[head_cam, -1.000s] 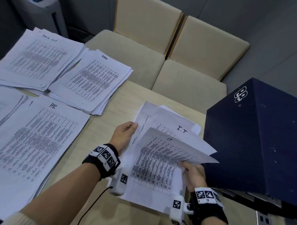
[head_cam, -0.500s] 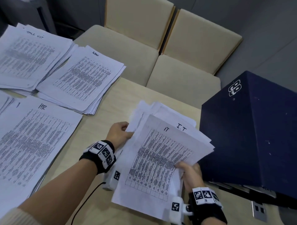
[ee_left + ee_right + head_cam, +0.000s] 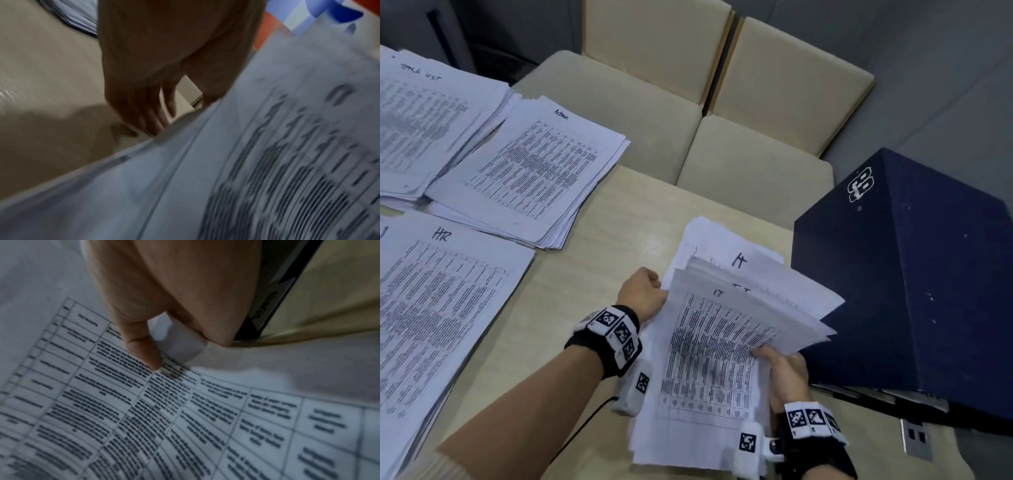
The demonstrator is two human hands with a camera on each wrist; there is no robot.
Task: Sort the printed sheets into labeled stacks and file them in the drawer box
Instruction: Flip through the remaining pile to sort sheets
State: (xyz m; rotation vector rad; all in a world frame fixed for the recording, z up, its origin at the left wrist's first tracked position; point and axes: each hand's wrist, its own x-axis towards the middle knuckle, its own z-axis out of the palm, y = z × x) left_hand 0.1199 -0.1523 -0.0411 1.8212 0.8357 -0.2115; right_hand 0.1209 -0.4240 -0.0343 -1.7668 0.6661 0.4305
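Pale tabletop (image 3: 599, 260) holds labelled stacks; beside the box (image 3: 914, 291), both hands grasp the IT sheets (image 3: 715, 349): right hand (image 3: 786, 375) pinching the right edge, left hand (image 3: 642, 294) curled on the left. Best square the edges before lifting, keeping both grips firm.

Matt paper sheets (image 3: 709, 359), pale wood table (image 3: 599, 274)

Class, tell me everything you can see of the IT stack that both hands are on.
The IT stack is loose white paper printed with dense tables, "IT" handwritten at the sheet tops. Its sheets are fanned and uneven, upper ones lifted. It lies on the table beside the box. The left hand holds its left edge; the right hand pinches its right edge.
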